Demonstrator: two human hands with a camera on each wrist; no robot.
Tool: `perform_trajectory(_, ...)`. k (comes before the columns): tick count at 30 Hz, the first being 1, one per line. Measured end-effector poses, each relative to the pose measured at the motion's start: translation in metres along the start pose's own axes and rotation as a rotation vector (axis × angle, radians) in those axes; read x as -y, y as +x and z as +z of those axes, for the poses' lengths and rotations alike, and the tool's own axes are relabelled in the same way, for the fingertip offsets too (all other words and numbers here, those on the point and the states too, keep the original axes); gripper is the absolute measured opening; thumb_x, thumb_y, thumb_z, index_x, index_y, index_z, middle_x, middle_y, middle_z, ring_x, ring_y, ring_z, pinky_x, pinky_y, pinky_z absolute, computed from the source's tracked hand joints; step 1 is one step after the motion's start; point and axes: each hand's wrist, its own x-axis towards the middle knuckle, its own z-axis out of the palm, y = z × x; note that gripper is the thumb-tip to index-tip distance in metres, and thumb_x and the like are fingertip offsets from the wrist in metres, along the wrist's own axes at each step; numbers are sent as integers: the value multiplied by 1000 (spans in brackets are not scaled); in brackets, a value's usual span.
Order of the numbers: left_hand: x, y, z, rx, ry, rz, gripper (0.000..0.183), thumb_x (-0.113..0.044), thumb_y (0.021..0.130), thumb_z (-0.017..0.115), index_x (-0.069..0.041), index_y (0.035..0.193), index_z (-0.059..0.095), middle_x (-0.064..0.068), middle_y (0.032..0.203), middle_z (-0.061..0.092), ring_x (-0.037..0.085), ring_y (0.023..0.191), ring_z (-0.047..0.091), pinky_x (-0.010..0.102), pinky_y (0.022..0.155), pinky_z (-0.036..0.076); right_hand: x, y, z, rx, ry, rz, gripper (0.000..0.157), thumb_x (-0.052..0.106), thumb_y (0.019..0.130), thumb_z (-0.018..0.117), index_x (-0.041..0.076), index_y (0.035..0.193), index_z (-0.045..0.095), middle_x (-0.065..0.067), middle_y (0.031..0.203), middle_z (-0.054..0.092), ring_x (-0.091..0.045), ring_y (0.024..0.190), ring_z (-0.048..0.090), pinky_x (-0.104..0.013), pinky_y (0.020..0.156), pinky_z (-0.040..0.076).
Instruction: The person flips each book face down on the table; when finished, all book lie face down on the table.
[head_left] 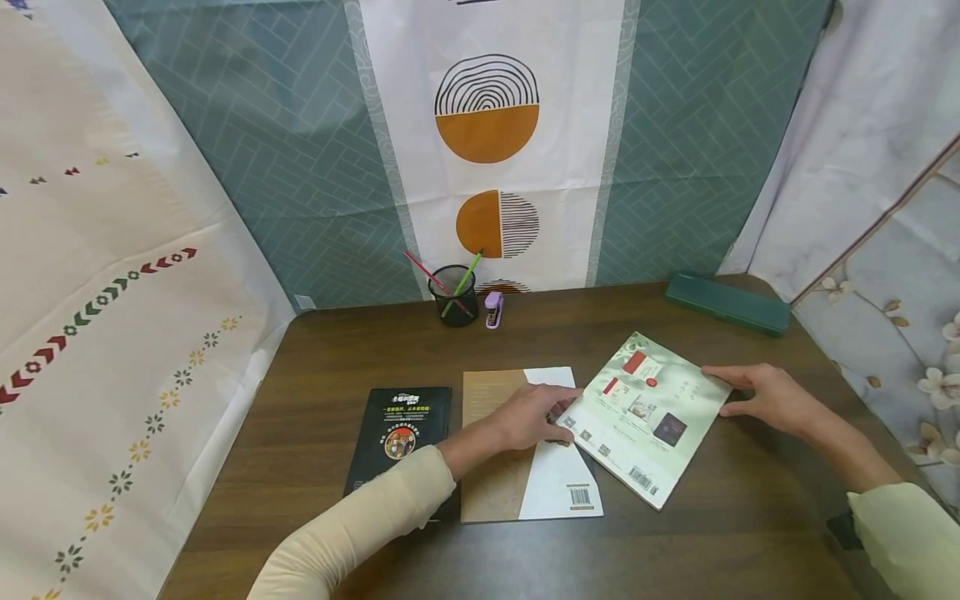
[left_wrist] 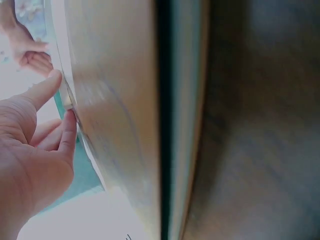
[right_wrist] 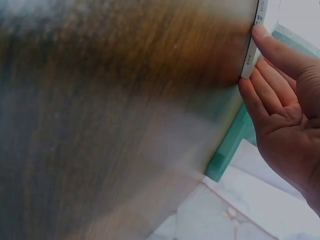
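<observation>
A pale green book (head_left: pixel 648 421), with small printed pictures and a barcode, lies slanted on the right part of the table. My left hand (head_left: pixel 528 417) holds its left corner between thumb and fingers. The opposite corner, at the right, is held the same way by my right hand (head_left: pixel 768 400). In the right wrist view the thumb rests along the lettered spine (right_wrist: pixel 251 52). Beneath my left hand lies a brown and white book (head_left: pixel 558 492), partly covered by the green one. Left of that is a black book (head_left: pixel 401 408), half hidden behind my left forearm.
A black mesh pen holder (head_left: pixel 455 310) with a red and a green pencil stands near the back edge of the wooden table (head_left: pixel 300 400). Beside it is a purple stapler (head_left: pixel 493 308). A long dark green case (head_left: pixel 727 304) lies at the back right. Patterned cloths hang around the table.
</observation>
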Motion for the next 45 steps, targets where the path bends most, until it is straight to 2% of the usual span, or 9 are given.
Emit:
perform_trajectory(5, -8, -3, 6, 8, 24, 31, 68, -16, 89, 89, -6, 149, 59, 3, 121, 69, 4, 98, 63, 14, 86, 50, 0, 0, -1, -19, 0, -8, 70, 9, 83, 90, -9, 144, 60, -38, 140, 57, -57, 126, 58, -61, 94, 54)
perform_trajectory(9, -13, -5, 7, 18, 59, 41, 68, -18, 89, 89, -7, 149, 59, 4, 133, 67, 3, 98, 63, 14, 87, 50, -2, 1, -2, -20, 1, -8, 69, 9, 84, 89, -9, 144, 60, -40, 141, 56, -60, 127, 56, -63, 94, 53)
perform_trajectory(12, -15, -6, 8, 16, 63, 41, 68, -17, 89, 90, -8, 148, 59, 3, 129, 69, 3, 96, 63, 14, 85, 49, -3, 1, -1, -19, -1, -16, 69, 8, 85, 89, -9, 144, 59, -40, 141, 56, -60, 127, 56, -64, 95, 53)
perform_trajectory(16, -19, -8, 12, 9, 76, 46, 64, -18, 88, 90, -7, 144, 61, 2, 114, 70, 3, 91, 62, 16, 85, 49, -3, 2, 0, -26, -12, -25, 67, 8, 86, 88, -10, 144, 59, -40, 141, 56, -61, 127, 56, -64, 95, 53)
perform_trajectory(23, -29, -13, 18, 29, 133, 1, 71, -31, 88, 90, -15, 150, 60, -2, 148, 59, -6, 99, 60, 31, 90, 40, -1, 6, -1, -48, -30, -7, 63, 7, 87, 86, -10, 143, 60, -40, 141, 56, -62, 128, 53, -68, 97, 51)
perform_trajectory(29, -33, -13, 21, 26, 179, -10, 73, -34, 89, 89, -17, 153, 58, -4, 161, 51, 1, 112, 60, 31, 88, 39, 3, 7, -2, -45, -37, 7, 62, 5, 88, 85, -10, 142, 60, -41, 140, 56, -63, 127, 53, -69, 97, 50)
perform_trajectory(34, -40, -17, 24, 29, 218, 16, 77, -35, 89, 89, -14, 154, 55, -2, 155, 57, 6, 127, 58, 35, 109, 43, 5, 11, -1, -52, -43, 16, 60, 5, 88, 85, -11, 141, 61, -40, 139, 57, -63, 127, 54, -70, 98, 49)
perform_trajectory(38, -43, -20, 25, 42, 265, 51, 79, -38, 90, 88, -13, 156, 53, 2, 157, 55, 14, 141, 51, 29, 117, 40, 6, 14, -1, -61, -58, 30, 58, 3, 89, 83, -12, 140, 61, -40, 139, 57, -63, 127, 54, -70, 99, 49)
perform_trajectory(45, -41, -20, 27, 35, 344, 61, 79, -49, 88, 87, -15, 152, 58, 0, 157, 55, 16, 134, 54, 27, 110, 44, 7, 16, 2, -61, -54, 35, 57, 2, 90, 82, -12, 141, 60, -40, 140, 56, -63, 127, 54, -70, 99, 49)
